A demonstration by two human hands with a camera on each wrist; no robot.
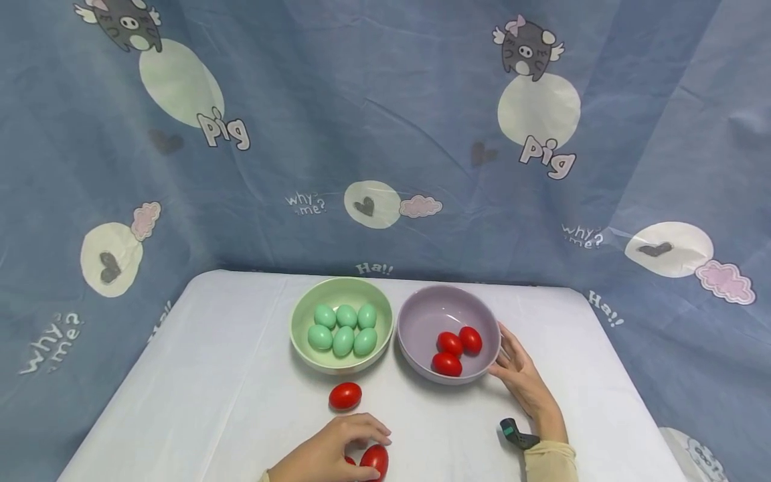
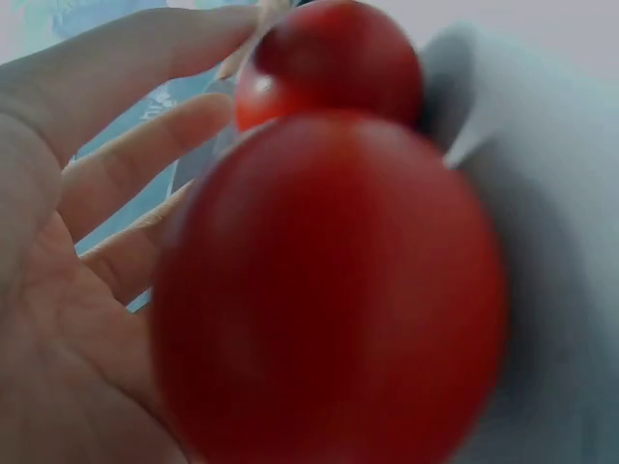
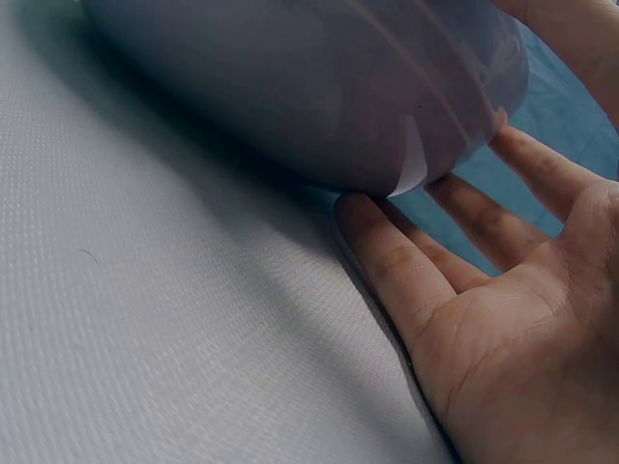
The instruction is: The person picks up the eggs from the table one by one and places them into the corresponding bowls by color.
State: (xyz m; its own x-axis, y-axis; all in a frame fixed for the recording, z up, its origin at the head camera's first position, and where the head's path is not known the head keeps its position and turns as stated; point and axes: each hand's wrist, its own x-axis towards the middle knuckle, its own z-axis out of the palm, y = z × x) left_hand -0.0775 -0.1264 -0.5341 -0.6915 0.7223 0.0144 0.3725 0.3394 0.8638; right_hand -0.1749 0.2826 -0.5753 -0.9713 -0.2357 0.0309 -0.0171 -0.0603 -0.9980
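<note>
At the table's near edge my left hand [image 1: 337, 448] curves over two red eggs. One red egg [image 1: 375, 460] lies between its thumb and fingers; the other [image 1: 350, 460] is mostly hidden beneath the hand. In the left wrist view a large red egg [image 2: 329, 300] stands before the palm, with a second egg [image 2: 338, 63] near the fingertips. My right hand [image 1: 523, 375] rests its fingertips against the right side of the purple bowl [image 1: 415, 304], fingers spread and fairly straight. Three red eggs [image 1: 447, 364] lie inside this bowl.
Left of the purple bowl stands a light green bowl [image 1: 301, 301] holding several mint-green eggs [image 1: 343, 341]. A single red egg [image 1: 345, 396] lies on the white table [image 1: 199, 388] in front of it. A blue printed cloth [image 1: 361, 134] hangs behind the table.
</note>
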